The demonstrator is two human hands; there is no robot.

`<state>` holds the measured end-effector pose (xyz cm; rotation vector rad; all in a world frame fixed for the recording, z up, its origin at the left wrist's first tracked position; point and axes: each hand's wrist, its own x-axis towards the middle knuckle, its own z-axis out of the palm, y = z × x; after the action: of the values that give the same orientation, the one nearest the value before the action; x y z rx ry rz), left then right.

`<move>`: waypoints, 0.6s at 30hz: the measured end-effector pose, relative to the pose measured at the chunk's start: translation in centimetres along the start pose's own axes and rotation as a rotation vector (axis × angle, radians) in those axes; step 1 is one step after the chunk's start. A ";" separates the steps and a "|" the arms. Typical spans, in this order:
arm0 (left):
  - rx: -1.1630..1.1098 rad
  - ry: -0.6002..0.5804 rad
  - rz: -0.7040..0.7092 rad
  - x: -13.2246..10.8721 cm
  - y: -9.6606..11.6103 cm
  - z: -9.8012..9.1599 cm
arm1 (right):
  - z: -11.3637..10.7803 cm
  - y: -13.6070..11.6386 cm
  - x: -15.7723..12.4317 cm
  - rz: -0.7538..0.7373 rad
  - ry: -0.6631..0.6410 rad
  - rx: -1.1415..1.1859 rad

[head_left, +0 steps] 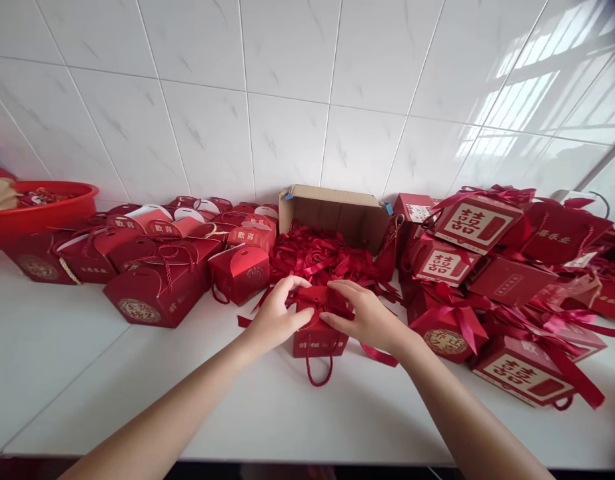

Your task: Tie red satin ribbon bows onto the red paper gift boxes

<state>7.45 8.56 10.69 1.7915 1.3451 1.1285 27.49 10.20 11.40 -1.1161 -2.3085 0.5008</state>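
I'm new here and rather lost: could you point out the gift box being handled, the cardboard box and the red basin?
Handled gift box (320,335), head view: front face.
Cardboard box (333,215), head view: inner wall.
Red basin (47,219), head view: outer side.

We look from one head-worn camera, facing forward and down over the worktop (227,420) to the tiled wall (287,53) behind it, close enough that the left hand (274,317) and right hand (368,317) sit near mid-frame, forearms (180,393) cut by the bottom edge.
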 end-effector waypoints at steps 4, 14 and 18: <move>-0.056 0.034 0.004 -0.5 -0.6 0.5 | -0.1 0.1 -0.2 0.005 0.017 0.004; -0.227 -0.167 -0.368 -0.2 -0.6 -1.0 | 0.8 2.8 -1.3 0.307 0.050 0.370; -0.475 -0.280 -0.464 0.2 -1.0 -1.5 | 0.0 3.3 -1.2 0.359 -0.200 0.592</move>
<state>5.67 9.00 10.57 1.1646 1.1259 0.8169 30.08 11.17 9.32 -1.2041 -1.9021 1.3799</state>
